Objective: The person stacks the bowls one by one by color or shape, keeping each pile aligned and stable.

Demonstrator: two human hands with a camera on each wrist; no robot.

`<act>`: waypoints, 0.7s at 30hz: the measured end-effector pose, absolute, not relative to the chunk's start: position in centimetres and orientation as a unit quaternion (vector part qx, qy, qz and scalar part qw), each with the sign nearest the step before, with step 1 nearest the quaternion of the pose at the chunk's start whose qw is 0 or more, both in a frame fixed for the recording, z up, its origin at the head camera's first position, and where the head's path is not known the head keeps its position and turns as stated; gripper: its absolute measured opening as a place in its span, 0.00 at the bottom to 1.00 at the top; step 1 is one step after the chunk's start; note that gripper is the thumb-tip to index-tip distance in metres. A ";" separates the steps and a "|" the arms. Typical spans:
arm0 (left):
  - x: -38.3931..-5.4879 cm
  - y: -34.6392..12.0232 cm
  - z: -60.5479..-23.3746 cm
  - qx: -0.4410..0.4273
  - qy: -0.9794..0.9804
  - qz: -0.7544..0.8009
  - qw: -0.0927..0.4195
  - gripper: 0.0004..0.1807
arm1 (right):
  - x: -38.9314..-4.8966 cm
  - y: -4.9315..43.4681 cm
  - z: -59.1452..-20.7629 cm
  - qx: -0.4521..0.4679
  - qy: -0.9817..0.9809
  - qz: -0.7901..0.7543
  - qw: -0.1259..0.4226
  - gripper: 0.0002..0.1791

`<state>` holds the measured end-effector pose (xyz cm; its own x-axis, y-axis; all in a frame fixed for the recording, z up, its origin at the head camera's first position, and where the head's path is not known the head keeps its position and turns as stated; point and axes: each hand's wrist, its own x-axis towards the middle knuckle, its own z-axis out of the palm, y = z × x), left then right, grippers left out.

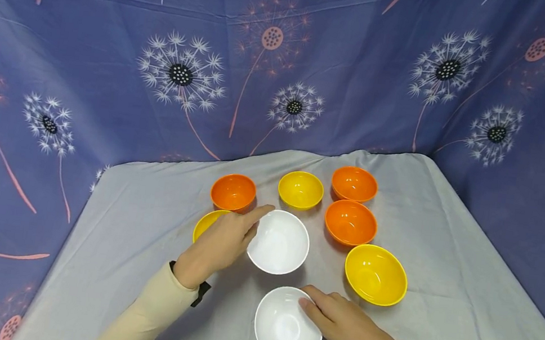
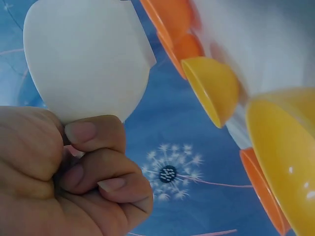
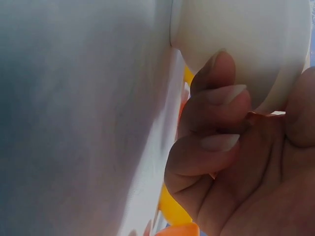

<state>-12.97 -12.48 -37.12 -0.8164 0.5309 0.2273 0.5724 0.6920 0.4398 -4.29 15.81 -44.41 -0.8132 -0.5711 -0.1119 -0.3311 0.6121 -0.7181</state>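
Two white bowls are in my hands. My left hand [image 1: 223,238] grips the left rim of the farther white bowl [image 1: 280,243], which sits among the coloured bowls in the head view. From the left wrist view, this bowl's smooth outer side shows above my curled fingers [image 2: 106,135]. Closer to me, my right hand [image 1: 343,320] pinches the right rim of the other white bowl [image 1: 285,333], with the thumb over the inside. Its pale outer wall [image 3: 241,39] fills the upper right of the right wrist view. Both bowls face upward and look bare inside.
Behind my left hand stand an orange bowl [image 1: 233,192] and a partly hidden yellow bowl [image 1: 205,224]. A yellow bowl [image 1: 301,189] is at the back. To the right are two orange bowls [image 1: 354,183] [image 1: 350,222] and a yellow bowl [image 1: 376,274]. Grey cloth [image 1: 450,305] covers the table.
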 end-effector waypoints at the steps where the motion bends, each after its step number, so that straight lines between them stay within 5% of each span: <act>1: -12.6 -12.5 -37.0 -0.304 -0.917 -0.253 0.044 0.24 | -4.3 15.8 -44.3 -0.258 0.881 -0.359 0.167 0.19; 8: -10.7 -12.3 -36.6 -0.320 -0.912 -0.252 0.042 0.24 | -4.4 16.2 -43.5 -0.231 0.891 -0.365 0.140 0.24; 15: -9.4 -12.1 -36.9 -0.330 -0.906 -0.267 0.010 0.23 | -4.5 16.1 -43.1 -0.192 0.833 -0.514 0.073 0.13; 21: -8.5 -11.9 -37.4 -0.342 -0.898 -0.278 -0.005 0.22 | -4.3 15.8 -42.6 -0.175 0.776 -0.603 0.070 0.18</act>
<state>-8.55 -11.94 -37.41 -0.7661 0.6167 0.1811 0.6109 0.6113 0.5030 -4.32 15.79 -42.57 -0.9292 -0.3553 0.1018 -0.1866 0.2129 -0.9591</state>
